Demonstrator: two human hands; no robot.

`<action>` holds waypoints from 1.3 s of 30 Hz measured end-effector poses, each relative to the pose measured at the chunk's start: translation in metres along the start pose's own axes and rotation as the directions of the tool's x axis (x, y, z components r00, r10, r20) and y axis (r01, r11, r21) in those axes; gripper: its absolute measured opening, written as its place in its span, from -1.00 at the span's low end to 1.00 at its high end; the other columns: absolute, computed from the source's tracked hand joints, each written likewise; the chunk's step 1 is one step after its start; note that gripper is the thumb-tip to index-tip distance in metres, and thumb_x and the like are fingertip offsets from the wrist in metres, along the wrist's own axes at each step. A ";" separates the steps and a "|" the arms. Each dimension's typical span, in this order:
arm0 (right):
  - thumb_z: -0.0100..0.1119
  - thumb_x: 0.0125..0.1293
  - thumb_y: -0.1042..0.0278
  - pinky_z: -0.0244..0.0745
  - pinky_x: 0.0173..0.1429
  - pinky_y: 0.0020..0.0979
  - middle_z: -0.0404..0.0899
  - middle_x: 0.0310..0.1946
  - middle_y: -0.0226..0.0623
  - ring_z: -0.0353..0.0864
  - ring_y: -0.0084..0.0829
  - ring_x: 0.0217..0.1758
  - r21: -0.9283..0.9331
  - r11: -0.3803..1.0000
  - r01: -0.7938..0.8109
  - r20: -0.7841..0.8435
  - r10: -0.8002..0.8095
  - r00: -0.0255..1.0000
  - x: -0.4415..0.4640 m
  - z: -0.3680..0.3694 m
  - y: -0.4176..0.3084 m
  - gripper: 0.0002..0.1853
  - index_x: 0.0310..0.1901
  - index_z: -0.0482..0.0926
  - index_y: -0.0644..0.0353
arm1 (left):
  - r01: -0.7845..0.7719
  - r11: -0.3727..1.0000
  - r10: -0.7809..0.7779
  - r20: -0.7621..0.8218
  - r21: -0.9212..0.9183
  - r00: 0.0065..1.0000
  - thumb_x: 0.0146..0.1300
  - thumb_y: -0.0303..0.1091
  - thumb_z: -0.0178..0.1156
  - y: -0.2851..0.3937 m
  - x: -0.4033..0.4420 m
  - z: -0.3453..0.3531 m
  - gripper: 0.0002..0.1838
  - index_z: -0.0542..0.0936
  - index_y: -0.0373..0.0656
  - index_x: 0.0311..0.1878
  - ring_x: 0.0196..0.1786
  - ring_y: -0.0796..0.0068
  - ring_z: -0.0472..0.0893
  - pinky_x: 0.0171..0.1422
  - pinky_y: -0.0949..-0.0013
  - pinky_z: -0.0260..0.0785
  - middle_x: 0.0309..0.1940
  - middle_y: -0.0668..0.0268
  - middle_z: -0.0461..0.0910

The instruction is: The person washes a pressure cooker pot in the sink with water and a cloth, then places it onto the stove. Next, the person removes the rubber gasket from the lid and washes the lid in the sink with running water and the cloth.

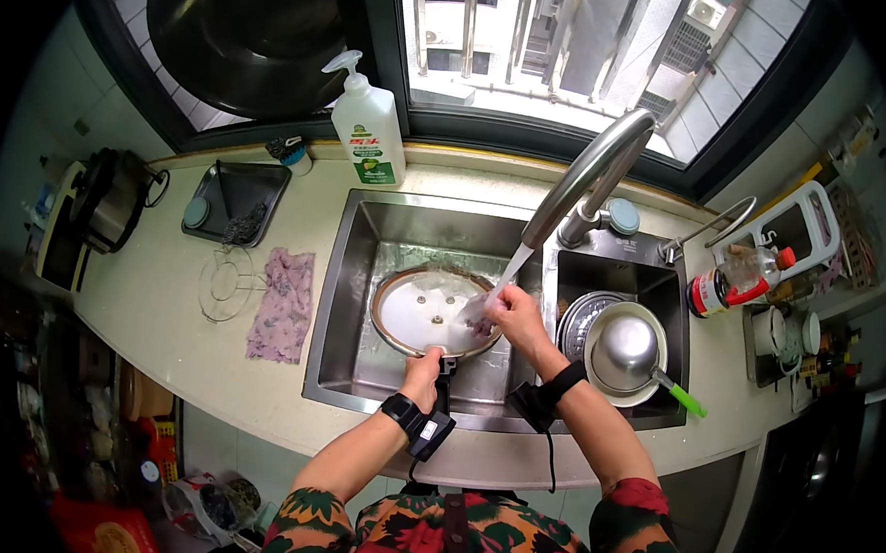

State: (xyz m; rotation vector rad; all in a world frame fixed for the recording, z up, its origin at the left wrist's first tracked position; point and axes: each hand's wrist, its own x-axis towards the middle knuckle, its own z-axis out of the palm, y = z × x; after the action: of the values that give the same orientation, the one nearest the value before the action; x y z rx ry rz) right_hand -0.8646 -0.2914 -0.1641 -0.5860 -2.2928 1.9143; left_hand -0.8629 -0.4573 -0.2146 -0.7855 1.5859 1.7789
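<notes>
In the left sink basin (358, 367) lies a round, shallow piece of cookware (411, 320) with a pale inside, a brownish metal rim and small round studs; I cannot tell pan from lid. My left hand (421, 377) grips its near edge, beside a short black part. My right hand (518, 319) is closed over its right side, on what looks like a bunched purplish dishcloth (479, 326), mostly hidden by fingers and water. From the curved faucet (594, 174), water runs down beside the right hand onto the cookware.
The right basin holds stacked bowls and a metal ladle (627, 354) with a green handle. A pump bottle (369, 127) stands behind the sink. Left lie a floral cloth (281, 303), a wire rack (225, 283) and a dark tray (242, 186). A red-capped bottle (728, 286) lies right.
</notes>
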 end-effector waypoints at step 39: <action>-0.17 0.28 0.03 0.27 -0.19 -0.53 0.49 -0.29 -0.44 0.40 -0.59 -0.25 0.253 0.967 -0.039 -0.168 0.084 0.982 0.173 -0.184 -0.003 -0.61 -0.07 0.46 0.13 | 0.078 0.796 -0.001 0.127 -0.600 0.992 0.20 -0.40 0.00 0.014 -0.035 0.021 -0.84 0.45 -0.25 -0.20 -0.20 0.33 0.52 -0.19 0.31 0.48 -0.24 0.19 0.50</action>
State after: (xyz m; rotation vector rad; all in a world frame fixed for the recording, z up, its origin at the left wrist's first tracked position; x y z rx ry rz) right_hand -0.9666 -0.0608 -0.1521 -0.7698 -1.9106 2.0432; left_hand -0.8527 -0.4394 -0.1766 -0.9603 0.8951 2.2874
